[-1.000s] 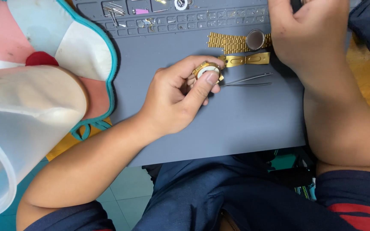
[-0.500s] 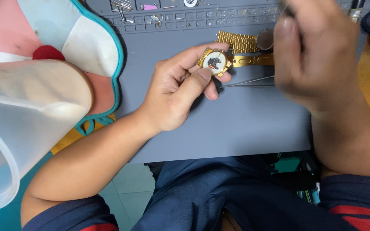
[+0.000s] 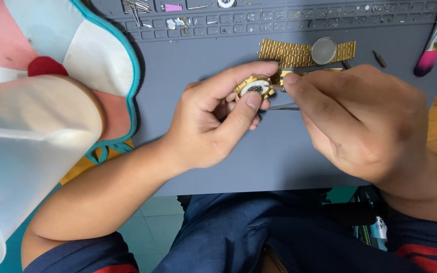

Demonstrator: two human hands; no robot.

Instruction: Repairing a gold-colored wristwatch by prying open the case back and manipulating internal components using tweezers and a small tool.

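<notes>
Gold-coloured round watch case (image 3: 255, 86), opened at the back so that its pale inner ring and dark movement show, sits pinched between the thumb and forefinger of the left hand (image 3: 211, 124), raised just above the grey work mat (image 3: 203, 65) near the far edge of the tabletop. The left grip is narrow and closed on the watch case. The right hand (image 3: 360, 119) approaches from the right edge; its thumb and forefinger are closed narrowly on a thin metal tool (image 3: 277, 88), whose tip touches or nearly touches the rim of the case; which of the two cannot be told. A second thin metal implement (image 3: 283, 106) lies on the mat just beneath the hands. Beyond the hands lies a gold-coloured metal link bracelet (image 3: 287, 52), and a round grey case back (image 3: 324, 50) rests on it, apart from the case. Judged from this layout, opening and detaching are done; work inside the case is in hand, and closing and refitting the bracelet remain. A pink-handled brush (image 3: 431, 48) lies at the far right corner, and small parts fill the mat's tray compartments (image 3: 137, 7) along the far edge.
</notes>
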